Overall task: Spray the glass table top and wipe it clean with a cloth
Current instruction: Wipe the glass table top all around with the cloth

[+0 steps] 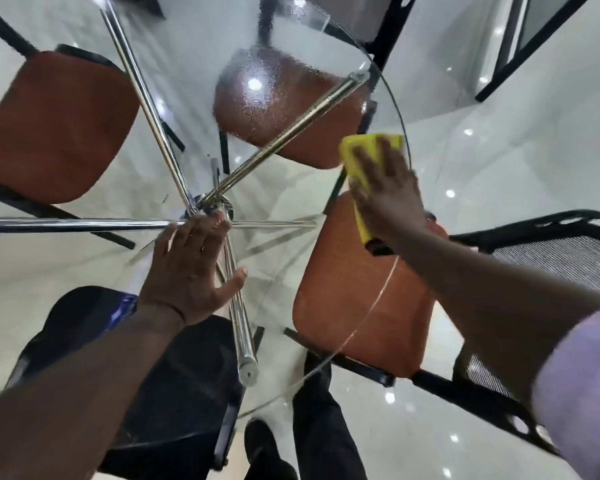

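1. Broadly, a glossy white tiled floor fills the view and shows straight through the table.
2. Over it lies the round glass table top, transparent, its curved rim running down the right side.
3. Around and under the glass stand chairs: an orange seat at the left, a far orange seat, and a right orange seat with a black mesh back beside it. A dark chair sits at the near left.
4. Beneath the glass, chrome rods spread outward from a central hub.
5. A patch of fine droplets covers the far part of the glass, above the far orange seat (the glass nearer the person looks free of beads).
6. The left hand lies flat on the glass near the hub, fingers stretched forward and thumb out to the side, holding nothing.
7. The right hand, slightly blurred, presses down with straight, spread fingers. It is not curled round anything.
8. Under that palm is the yellow cloth, folded and flat on the glass just inside the right rim. It lies between the far and right orange seats and sticks out past the fingertips and back under the wrist.
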### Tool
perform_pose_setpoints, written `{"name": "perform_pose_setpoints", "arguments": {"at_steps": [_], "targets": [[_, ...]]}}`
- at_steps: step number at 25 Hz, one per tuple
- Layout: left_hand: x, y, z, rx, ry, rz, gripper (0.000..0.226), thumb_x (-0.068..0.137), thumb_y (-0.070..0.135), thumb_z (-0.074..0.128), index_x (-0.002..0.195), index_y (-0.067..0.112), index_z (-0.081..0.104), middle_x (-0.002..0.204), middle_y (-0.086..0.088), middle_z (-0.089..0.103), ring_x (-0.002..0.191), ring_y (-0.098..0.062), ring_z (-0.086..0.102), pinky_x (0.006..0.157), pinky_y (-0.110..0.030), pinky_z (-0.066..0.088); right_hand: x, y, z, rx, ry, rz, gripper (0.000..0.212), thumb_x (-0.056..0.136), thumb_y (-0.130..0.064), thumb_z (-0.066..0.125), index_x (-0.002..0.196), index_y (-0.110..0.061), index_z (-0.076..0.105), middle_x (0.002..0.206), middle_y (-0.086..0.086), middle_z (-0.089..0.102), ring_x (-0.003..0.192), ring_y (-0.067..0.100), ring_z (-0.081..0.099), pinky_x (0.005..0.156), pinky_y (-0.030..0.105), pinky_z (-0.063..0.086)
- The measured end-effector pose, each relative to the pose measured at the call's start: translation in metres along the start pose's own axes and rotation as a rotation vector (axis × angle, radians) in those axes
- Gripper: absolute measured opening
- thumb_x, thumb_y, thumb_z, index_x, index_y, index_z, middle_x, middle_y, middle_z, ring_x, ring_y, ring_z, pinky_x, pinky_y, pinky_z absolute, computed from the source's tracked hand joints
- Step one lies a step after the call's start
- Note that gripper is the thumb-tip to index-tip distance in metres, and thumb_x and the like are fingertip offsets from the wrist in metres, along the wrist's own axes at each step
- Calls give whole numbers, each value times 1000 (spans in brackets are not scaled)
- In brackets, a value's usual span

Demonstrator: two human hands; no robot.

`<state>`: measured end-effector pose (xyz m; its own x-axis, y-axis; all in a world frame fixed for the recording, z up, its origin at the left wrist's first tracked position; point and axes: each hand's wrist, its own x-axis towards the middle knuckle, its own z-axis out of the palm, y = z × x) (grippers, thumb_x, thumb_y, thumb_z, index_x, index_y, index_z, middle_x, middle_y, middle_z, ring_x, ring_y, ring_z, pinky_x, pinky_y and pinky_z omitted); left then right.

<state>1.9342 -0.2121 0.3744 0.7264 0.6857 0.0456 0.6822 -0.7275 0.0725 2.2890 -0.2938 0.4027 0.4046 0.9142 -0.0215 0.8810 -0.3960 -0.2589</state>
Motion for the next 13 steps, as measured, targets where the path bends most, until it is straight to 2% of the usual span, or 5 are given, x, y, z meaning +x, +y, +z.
{"name": "perform_pose_setpoints", "arguments": {"at_steps": [2,5,7,10,13], "targets": [[2,4,-11,0,-41,-9,84,88,67,48,152,14,45,162,-6,41,147,-33,40,120,-57,30,-57,-34,5,156,36,414,61,112,-60,34,168,-57,11,183,-8,-13,170,29,-9,132,66,21],[29,21,-31,-6,-42,-25,70,85,64,50,129,11,61,145,-11,56,133,-36,50,113,-55,36,-132,-67,15,179,-43,245,60,113,-59,36,165,-64,5,181,-14,-19,169,28,-16,133,61,23],[54,35,-34,-16,25,9,64,89,62,50,123,10,65,139,-12,61,129,-34,55,116,-54,35,-91,-41,15,110,-27,223,59,113,-60,33,164,-65,4,182,-13,-17,170,30,-12,133,65,17],[94,64,-18,-51,70,124,69,93,59,51,137,6,60,152,-16,54,138,-35,51,118,-55,35,1,-4,4,98,-7,310,59,113,-57,32,166,-60,8,183,-6,-14,170,37,-4,132,69,15],[122,77,-2,-62,23,211,75,96,59,52,149,7,50,164,-14,41,145,-36,44,121,-56,31,-19,-9,19,50,45,285,59,115,-55,29,170,-52,8,183,0,-14,169,42,-3,136,62,13]]}}
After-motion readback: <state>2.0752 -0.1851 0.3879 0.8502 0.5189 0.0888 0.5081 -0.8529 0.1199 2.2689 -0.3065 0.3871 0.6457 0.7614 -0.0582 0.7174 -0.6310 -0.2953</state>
